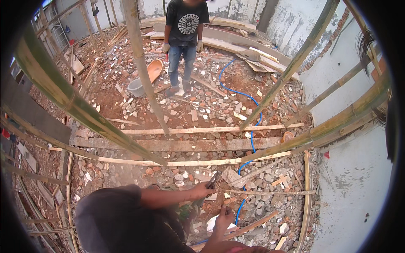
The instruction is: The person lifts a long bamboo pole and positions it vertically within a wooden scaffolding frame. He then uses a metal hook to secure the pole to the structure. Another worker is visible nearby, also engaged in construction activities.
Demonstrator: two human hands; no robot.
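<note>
Far to the left of the hands, a co-worker (114,219) in a dark top crouches low, seen from above; that person's bare forearm reaches rightward and ends in the co-worker's hand (202,192), closed tight around the handles of a pair of pliers (213,180). The pliers are not in the wearer's grasp; their long axis slants up and to the right, nose away from the fist. The person's own left hand is not in view. The one forearm rising from the lower edge sits right of centre, so I take it for the right hand (224,217); it lies just below and slightly right of the pliers, near them but apart. It is the only one of the person's hands near the tool, which lies up and a little left of it; its fingers are curled, but whether they pinch anything is too small to tell. Under it lies a white scrap (213,225) on the rubble; just to its right a blue hose (241,202) runs upward; beyond the hose a thin wooden slat (270,192) stretches on rightward, level with the co-worker's fist.
</note>
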